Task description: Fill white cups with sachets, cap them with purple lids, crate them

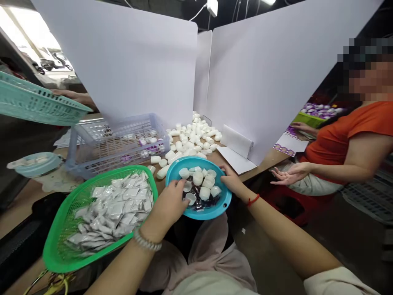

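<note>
A round blue plastic bowl (225,205) is held over my lap, just off the table edge. It contains several small white plastic cups (206,192) and dark glossy pieces that I cannot make out. My left hand (168,205) grips its left rim, with thumb and fingertips over the inside near the cups. On the far right side, my right hand (231,180) is closed around the rim, its fingers partly hidden. To the left stands a green mesh basket (58,229) filled with small silvery-white packets (116,209).
White cylindrical pieces (196,135) lie heaped behind the bowl. A clear plastic crate (116,153) holds purple-and-white items. White panels (147,61) stand at the back. At left, another person's hand (73,96) holds a teal basket (39,102); a person in orange (346,139) sits right.
</note>
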Tool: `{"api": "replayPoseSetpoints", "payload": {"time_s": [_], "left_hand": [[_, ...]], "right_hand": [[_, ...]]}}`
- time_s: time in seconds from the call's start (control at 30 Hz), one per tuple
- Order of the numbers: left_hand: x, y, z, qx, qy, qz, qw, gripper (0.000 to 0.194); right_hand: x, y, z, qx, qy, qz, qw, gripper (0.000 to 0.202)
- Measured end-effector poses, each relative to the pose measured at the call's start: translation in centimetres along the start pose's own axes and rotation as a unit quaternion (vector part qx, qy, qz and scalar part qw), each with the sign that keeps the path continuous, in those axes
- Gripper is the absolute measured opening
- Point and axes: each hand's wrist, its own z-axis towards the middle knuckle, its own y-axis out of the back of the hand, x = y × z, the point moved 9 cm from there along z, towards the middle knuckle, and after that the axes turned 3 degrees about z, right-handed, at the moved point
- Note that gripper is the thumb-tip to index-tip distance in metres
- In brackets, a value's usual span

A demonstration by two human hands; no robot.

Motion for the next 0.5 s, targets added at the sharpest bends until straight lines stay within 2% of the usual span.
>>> {"api": "replayPoseSetpoints", "payload": {"time_s": [0.07, 0.13, 0.2, 0.23, 0.27, 0.3, 0.33, 0.37, 0.4, 0.43, 0.47, 0.5], "left_hand": [[-0.6, -0.2, 0.6, 0.003, 0.008, 0.006, 1.000, 0.067], [-1.1, 0.5, 0.2, -0.010, 0.003, 0.014, 1.000, 0.068], [-0.3, 2.8, -0.6, -0.044, -0.004, 0.022, 0.999, 0.068], [0.9, 4.8, -1.1, -0.082, 0.000, 0.023, 0.996, 0.072], [2.7, 7.4, -1.7, -0.131, 0.013, 0.027, 0.991, 0.076], [5.2, 11.2, -2.6, -0.234, 0.038, 0.011, 0.971, 0.080], [8.4, 15.0, -3.8, -0.334, 0.091, -0.001, 0.938, 0.086], [11.7, 18.1, -4.9, -0.398, 0.153, 0.009, 0.905, 0.089], [14.4, 20.4, -4.9, -0.407, 0.178, 0.028, 0.896, 0.090], [16.6, 22.1, -4.2, -0.399, 0.182, 0.047, 0.898, 0.093], [18.3, 23.3, -3.2, -0.378, 0.177, 0.069, 0.906, 0.095], [19.6, 23.9, -1.7, -0.345, 0.165, 0.091, 0.920, 0.089]], "right_hand": [[0.2, -1.5, 0.1, 0.020, -0.001, -0.028, 0.999, 0.042], [0.6, -2.6, -0.1, 0.033, 0.007, -0.049, 0.998, 0.042], [0.8, -3.3, -0.4, 0.044, 0.029, -0.060, 0.997, 0.044], [0.9, -3.5, -0.2, 0.047, 0.044, -0.063, 0.996, 0.048], [1.1, -3.5, 0.1, 0.045, 0.062, -0.067, 0.995, 0.053], [1.5, -3.4, 0.7, 0.029, 0.079, -0.071, 0.994, 0.059], [2.4, -3.5, 1.5, 0.017, 0.099, -0.078, 0.992, 0.063], [3.8, -4.1, 2.4, 0.011, 0.128, -0.093, 0.987, 0.065], [6.0, -5.4, 3.2, 0.022, 0.168, -0.121, 0.978, 0.067], [8.7, -7.6, 3.9, 0.051, 0.219, -0.157, 0.962, 0.067], [11.8, -10.7, 4.3, 0.096, 0.283, -0.205, 0.932, 0.066], [14.5, -14.7, 4.4, 0.167, 0.334, -0.258, 0.891, 0.068]]}}
